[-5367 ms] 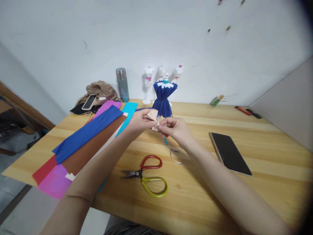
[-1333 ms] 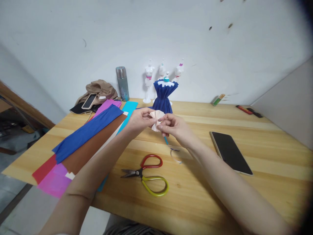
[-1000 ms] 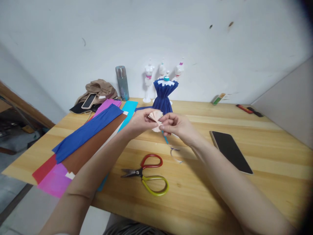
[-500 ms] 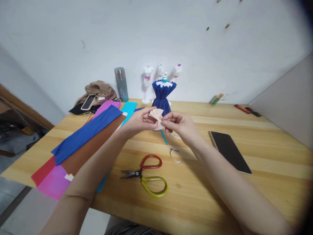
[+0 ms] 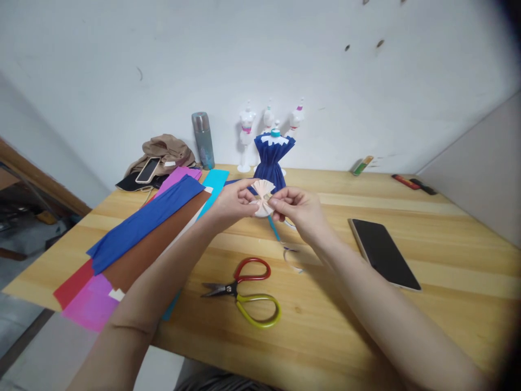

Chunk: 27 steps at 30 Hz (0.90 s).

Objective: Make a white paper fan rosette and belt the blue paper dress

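A: What is in the hands?

B: A small pink paper fan (image 5: 262,194), folded in pleats. It is held above the wooden table (image 5: 448,233), just in front of the blue paper dress (image 5: 272,163).

A: How do the hands hold it?

B: The left hand (image 5: 233,200) pinches its left side, fingers closed on it. The right hand (image 5: 299,209) pinches its middle from the right, also closed on it.

A: What has changed from half a second ago?

B: Very little. The fan sits a bit more upright and its top is spread wider; both hands stay in the same place.

A: And around?

B: The scissors (image 5: 244,290) lie nearer to the person, the coloured paper sheets (image 5: 138,228) on the left, a phone (image 5: 385,252) on the right.
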Each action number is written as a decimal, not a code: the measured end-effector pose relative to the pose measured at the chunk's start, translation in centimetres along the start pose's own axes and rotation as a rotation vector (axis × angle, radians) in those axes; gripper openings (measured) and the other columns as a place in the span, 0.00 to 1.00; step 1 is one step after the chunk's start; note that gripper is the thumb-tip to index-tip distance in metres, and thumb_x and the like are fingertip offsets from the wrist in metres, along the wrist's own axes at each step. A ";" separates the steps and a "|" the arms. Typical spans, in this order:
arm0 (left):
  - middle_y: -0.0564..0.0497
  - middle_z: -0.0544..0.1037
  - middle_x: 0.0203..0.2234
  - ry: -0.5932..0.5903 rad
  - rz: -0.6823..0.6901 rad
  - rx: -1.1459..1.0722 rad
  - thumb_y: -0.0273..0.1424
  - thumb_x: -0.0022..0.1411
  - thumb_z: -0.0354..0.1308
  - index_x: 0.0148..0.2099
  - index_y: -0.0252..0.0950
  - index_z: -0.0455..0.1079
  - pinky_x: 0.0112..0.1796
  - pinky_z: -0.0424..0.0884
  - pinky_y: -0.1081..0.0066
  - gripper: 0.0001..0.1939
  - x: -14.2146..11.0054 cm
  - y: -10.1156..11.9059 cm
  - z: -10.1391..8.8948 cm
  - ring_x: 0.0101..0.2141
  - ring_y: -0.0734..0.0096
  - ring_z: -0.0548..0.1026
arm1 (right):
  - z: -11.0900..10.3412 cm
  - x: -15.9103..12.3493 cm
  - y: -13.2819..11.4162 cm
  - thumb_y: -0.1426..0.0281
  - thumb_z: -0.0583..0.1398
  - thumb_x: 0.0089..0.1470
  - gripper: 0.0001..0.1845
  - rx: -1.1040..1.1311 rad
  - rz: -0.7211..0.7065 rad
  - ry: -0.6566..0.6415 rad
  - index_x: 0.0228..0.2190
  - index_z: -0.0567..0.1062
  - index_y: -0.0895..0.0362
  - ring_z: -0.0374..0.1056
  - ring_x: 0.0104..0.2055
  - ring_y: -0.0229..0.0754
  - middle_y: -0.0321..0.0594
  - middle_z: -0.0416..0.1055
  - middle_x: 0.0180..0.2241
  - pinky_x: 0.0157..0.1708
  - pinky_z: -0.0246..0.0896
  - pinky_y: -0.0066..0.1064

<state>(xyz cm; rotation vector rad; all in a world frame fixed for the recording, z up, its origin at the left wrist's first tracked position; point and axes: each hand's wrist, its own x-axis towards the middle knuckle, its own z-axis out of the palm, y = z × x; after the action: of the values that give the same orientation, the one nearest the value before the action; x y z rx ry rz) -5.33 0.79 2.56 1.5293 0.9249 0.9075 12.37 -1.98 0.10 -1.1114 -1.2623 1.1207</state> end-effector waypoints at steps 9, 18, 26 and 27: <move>0.57 0.75 0.22 -0.039 0.015 0.039 0.20 0.47 0.63 0.53 0.29 0.73 0.26 0.70 0.78 0.27 0.2 0.1 -0.7 0.22 0.79 0.73 | -0.1 -0.2 -0.1 0.59 0.71 0.39 0.15 -0.103 -0.059 0.002 0.21 0.74 0.54 0.67 0.19 0.38 0.35 0.71 0.17 0.22 0.63 0.31; 0.55 0.75 0.24 0.033 0.056 0.154 0.22 0.46 0.65 0.42 0.30 0.76 0.29 0.72 0.76 0.17 0.4 -0.1 -1.5 0.24 0.78 0.74 | -0.3 -0.3 -0.6 0.61 0.68 0.42 0.12 -0.163 -0.108 -0.015 0.21 0.73 0.53 0.63 0.18 0.36 0.35 0.70 0.17 0.19 0.56 0.29; 0.54 0.77 0.26 0.103 0.253 0.310 0.24 0.48 0.64 0.43 0.33 0.79 0.31 0.70 0.75 0.17 0.6 -0.4 -1.8 0.27 0.77 0.72 | -0.3 -0.2 -0.1 0.58 0.68 0.44 0.14 -0.210 -0.140 -0.016 0.22 0.73 0.53 0.63 0.18 0.37 0.35 0.68 0.16 0.20 0.56 0.30; 0.53 0.77 0.26 0.112 0.262 0.313 0.24 0.48 0.64 0.44 0.33 0.79 0.31 0.70 0.75 0.17 0.6 -0.4 -1.8 0.27 0.77 0.72 | -0.2 -0.2 -0.1 0.58 0.68 0.44 0.14 -0.211 -0.144 -0.016 0.22 0.73 0.53 0.63 0.18 0.37 0.35 0.68 0.16 0.20 0.56 0.31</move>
<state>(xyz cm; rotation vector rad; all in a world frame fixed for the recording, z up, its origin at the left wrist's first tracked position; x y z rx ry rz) -6.75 2.11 2.45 1.9162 0.9968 1.0810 12.59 -2.21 0.20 -1.1483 -1.4742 0.9060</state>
